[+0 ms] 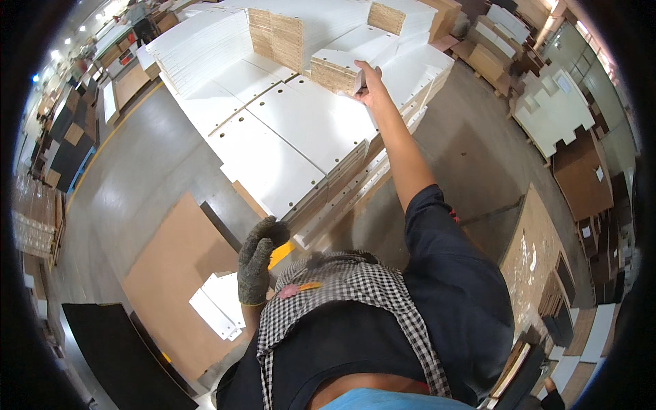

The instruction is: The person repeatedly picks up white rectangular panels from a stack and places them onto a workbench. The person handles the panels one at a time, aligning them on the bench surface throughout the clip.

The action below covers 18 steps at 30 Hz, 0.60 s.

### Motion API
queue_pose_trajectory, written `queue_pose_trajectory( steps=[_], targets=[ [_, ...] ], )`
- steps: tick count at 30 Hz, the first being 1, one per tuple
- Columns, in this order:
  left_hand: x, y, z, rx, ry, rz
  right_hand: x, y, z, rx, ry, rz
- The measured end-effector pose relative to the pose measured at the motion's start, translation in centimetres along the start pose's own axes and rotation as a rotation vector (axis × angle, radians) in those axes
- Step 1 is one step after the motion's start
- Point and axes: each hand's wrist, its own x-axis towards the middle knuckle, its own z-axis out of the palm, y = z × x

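Note:
My right hand (370, 83), bare, reaches far out over the stacked white boards and grips the near right corner of a short pile of white panels (335, 72) with raw chipboard edges. Its thumb is on the upper side and the fingers are lower; how many panels it holds I cannot tell. My left hand (257, 262), in a dark grey knitted glove, is loosely curled with nothing visible in it. It hovers beside the near corner of the large stack of white drilled boards (273, 160), close to my checked apron.
Taller white board piles (205, 48) stand at the far side of the stack. A brown sheet (171, 273) with small white panels (217, 304) lies at lower left, near a black board (123, 359). Notched pale boards (553, 113) stand at right. A worn board (536, 260) is nearer.

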Motion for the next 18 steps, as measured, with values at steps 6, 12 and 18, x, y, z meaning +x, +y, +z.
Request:
queue_pose_trajectory(
  steps=[6, 12, 18],
  targets=[
    [-0.5, 0.8, -1.2, -0.133, -0.297, -0.085, -9.8, -1.1, -4.2, 0.121, -0.112, 0.002],
    [-0.9, 0.0, -4.5, -0.006, -0.450, -0.214, -16.3, -1.7, -2.3, -0.023, -0.091, 0.092],
    [-1.3, 0.4, -6.6, 0.080, -0.493, -0.365, -20.3, -4.8, 0.8, -0.612, -0.134, -0.050]
  ],
)
